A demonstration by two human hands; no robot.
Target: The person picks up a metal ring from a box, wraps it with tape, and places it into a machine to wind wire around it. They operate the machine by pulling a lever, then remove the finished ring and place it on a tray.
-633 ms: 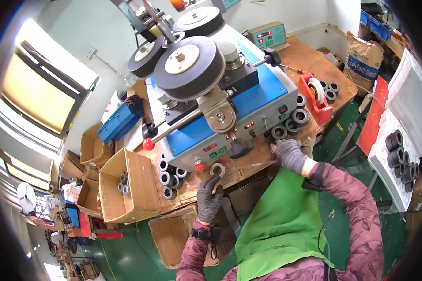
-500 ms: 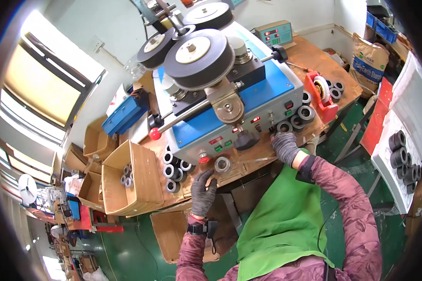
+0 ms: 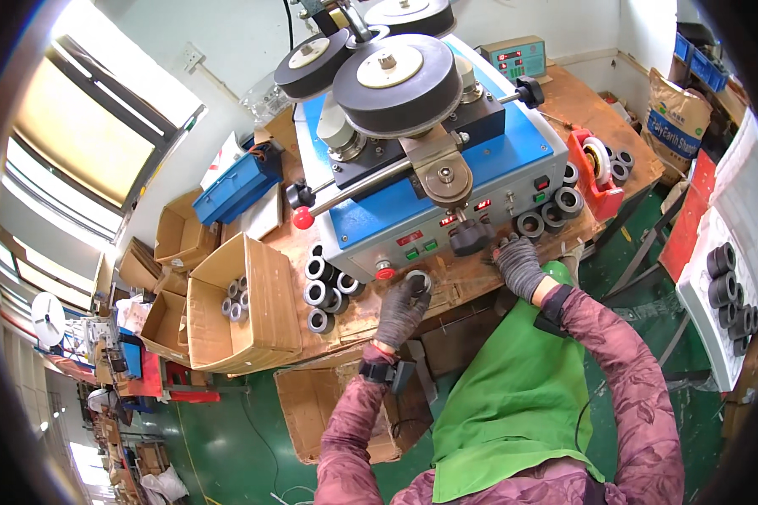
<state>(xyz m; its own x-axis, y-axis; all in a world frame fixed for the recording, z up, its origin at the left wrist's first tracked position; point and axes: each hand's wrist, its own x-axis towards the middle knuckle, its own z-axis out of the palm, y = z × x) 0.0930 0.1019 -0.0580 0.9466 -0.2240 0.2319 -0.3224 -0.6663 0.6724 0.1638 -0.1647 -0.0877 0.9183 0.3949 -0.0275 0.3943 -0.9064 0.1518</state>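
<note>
My left hand (image 3: 402, 313), in a dark grey knit glove, is closed on a metal ring (image 3: 419, 279) at the table's front edge, below the machine's red push button (image 3: 385, 270). My gloved right hand (image 3: 520, 266) rests at the front edge, right of the black star knob (image 3: 472, 237). Its fingers are curled, and what they hold, if anything, is hidden. Just beyond those fingers lies a dark ring (image 3: 531, 224), beside more rings (image 3: 568, 202). Over both hands stands the blue-topped machine (image 3: 375, 220) with large round black discs (image 3: 408, 93).
Stacked dark rings (image 3: 318, 293) stand left of the machine, beside a cardboard box (image 3: 265, 332) holding rings. A red tape dispenser (image 3: 595, 181) sits at the table's right. More rings (image 3: 724, 290) lie on a white foam tray (image 3: 706, 316). Below the table is an open carton (image 3: 303, 404).
My left hand has moved right and up to the loose ring and closed on it. My right hand stays near the same spot by the machine's front. The whole view has shifted slightly.
</note>
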